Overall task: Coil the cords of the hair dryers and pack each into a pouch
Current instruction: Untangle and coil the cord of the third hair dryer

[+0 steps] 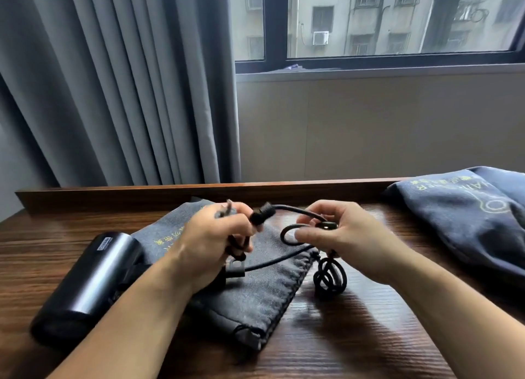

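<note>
One hair dryer (93, 279) is in view, a black, glossy barrel lying on its side just outside our left forearm, with a small label near its far end. Its black cord (295, 208) arches from our left hand (216, 236) across to our right hand (346, 236). A ribbed sleeve on the cord juts out of the left fist. The left hand is clenched around the cord's plug end and a few strands that drop below the palm. The right hand pinches a loop of the cord between thumb and fingers. Under the right hand hangs a small coil (329, 278) of several turns, its bottom touching the table (355, 336).

Motion blurs the left hand's fingers, so we cannot make out the plug. Only a pale, prong-like shape pokes above the knuckles. The dryer's handle is hidden behind our left arm, and we cannot trace where the cord joins it.

We count two pouches. One flat pouch (264, 293), grey with yellow print, lies beneath both hands. The second pouch (460, 216), bulging and darker, sits well beyond the right hand and is cut off by the frame edge. Beyond the hands hang a grey curtain (113, 80) and a window (369, 23).
</note>
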Available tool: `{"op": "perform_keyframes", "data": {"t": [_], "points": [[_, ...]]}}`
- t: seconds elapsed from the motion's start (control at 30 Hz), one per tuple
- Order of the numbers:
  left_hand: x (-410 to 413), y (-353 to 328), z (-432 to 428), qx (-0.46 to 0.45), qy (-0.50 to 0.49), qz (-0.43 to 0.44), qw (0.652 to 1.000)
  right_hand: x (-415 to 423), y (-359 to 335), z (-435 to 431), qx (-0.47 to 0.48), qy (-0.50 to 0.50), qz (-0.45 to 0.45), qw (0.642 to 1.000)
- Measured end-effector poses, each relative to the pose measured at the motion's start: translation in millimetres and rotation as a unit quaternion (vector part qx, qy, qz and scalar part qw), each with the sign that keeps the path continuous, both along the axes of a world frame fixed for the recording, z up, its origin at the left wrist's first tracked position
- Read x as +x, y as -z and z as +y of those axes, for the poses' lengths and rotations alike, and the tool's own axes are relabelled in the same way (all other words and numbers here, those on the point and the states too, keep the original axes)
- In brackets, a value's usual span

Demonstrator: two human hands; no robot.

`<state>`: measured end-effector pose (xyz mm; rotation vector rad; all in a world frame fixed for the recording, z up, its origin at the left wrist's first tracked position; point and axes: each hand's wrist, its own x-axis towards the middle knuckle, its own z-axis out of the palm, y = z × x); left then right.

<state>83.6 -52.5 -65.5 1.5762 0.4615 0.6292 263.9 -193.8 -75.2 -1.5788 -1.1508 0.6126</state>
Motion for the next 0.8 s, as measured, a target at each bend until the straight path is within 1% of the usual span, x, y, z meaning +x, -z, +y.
{"op": "perform_keyframes", "data": {"t": [0.07,0.1,0.13,0.17,0.2,0.23,0.27,0.33,0.37,0.4,0.47,0.5,0.57,0.63,0.67,0.73,0.77,0.8], "points": [[2.1,0.1,4.4,-0.101,-0.040,-0.080,0.991,0.2,2.2,0.3,-0.005,-0.039,-0.037,0.999],[3.3,0.1,5.8,-0.137,-0.060,-0.113,0.982,-0.2,4.2,1.0,-0.004,-0.069,-0.032,0.997],[5.2,0.7,8.1,-0.151,-0.088,-0.131,0.976,-1.1,6.0,1.7,-0.003,-0.096,-0.012,0.995],[7.2,2.7,11.8,-0.144,-0.129,-0.135,0.972,-2.9,6.5,1.6,-0.005,-0.116,0.007,0.993],[8.5,5.7,15.9,-0.111,-0.178,-0.123,0.970,-4.5,6.2,1.3,-0.008,-0.128,0.018,0.992],[9.2,9.4,20.6,-0.057,-0.222,-0.096,0.969,-6.4,5.4,0.8,-0.007,-0.138,0.029,0.990],[8.5,11.5,23.0,0.024,-0.258,-0.051,0.964,-8.2,4.2,0.3,-0.002,-0.148,0.046,0.988],[5.5,12.4,22.8,0.191,-0.288,0.069,0.936,-10.9,2.1,-0.6,0.015,-0.171,0.080,0.982],[4.3,12.5,22.1,0.247,-0.287,0.128,0.916,-11.3,1.9,-1.2,0.022,-0.181,0.095,0.979],[2.5,11.3,21.6,0.274,-0.273,0.180,0.904,-11.5,1.5,-1.9,0.025,-0.189,0.108,0.976],[1.5,9.1,20.5,0.292,-0.224,0.260,0.893,-10.4,2.5,-2.1,0.017,-0.184,0.124,0.975],[1.8,9.4,21.0,0.295,-0.196,0.285,0.890,-9.8,3.5,-1.7,0.008,-0.171,0.130,0.977],[1.2,12.2,23.4,0.303,-0.157,0.303,0.890,-9.4,5.3,0.1,-0.001,-0.137,0.136,0.981],[0.0,12.2,25.2,0.314,-0.147,0.282,0.894,-9.0,6.6,1.4,-0.003,-0.105,0.109,0.988],[0.1,12.0,26.1,0.321,-0.166,0.239,0.901,-8.8,6.9,1.4,-0.006,-0.093,0.081,0.992],[-2.0,8.2,22.4,0.319,-0.222,0.115,0.914,-8.8,7.5,1.9,-0.011,-0.074,0.028,0.997],[-2.9,7.0,19.6,0.320,-0.245,0.058,0.913,-9.2,7.8,2.9,-0.009,-0.066,0.015,0.998],[-3.3,6.1,16.5,0.327,-0.259,0.022,0.909,-9.4,8.3,4.0,-0.007,-0.058,0.006,0.998]]}}
